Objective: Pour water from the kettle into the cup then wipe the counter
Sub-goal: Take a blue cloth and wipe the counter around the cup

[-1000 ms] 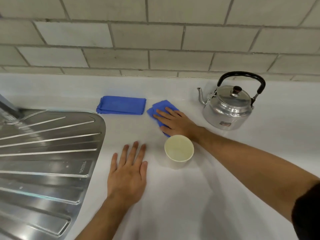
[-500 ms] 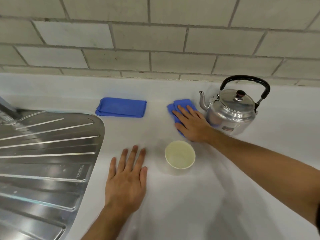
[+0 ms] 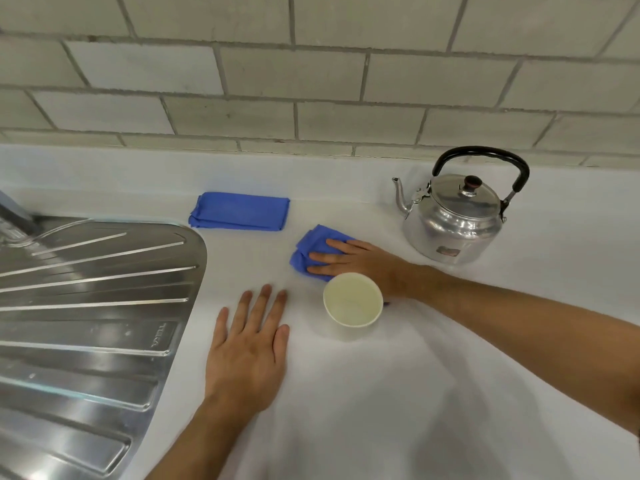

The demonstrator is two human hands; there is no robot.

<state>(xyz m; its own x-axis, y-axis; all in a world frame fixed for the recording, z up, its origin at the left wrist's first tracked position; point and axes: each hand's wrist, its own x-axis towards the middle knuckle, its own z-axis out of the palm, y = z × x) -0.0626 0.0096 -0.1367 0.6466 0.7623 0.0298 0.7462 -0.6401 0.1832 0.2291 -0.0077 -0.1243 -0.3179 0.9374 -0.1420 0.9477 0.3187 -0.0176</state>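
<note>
My right hand lies flat on a crumpled blue cloth, pressing it onto the white counter just behind the cup. The pale paper cup stands upright at the centre with liquid inside. A shiny metal kettle with a black handle sits at the back right, its spout pointing left, apart from my hand. My left hand rests palm down on the counter left of the cup, fingers spread, holding nothing.
A second blue cloth, neatly folded, lies at the back centre. A ribbed steel drainboard fills the left side. A tiled wall rises behind the counter.
My right hand has slid the blue cloth leftward and toward me, away from the kettle to just behind the cup. My left hand has stayed flat in place.
</note>
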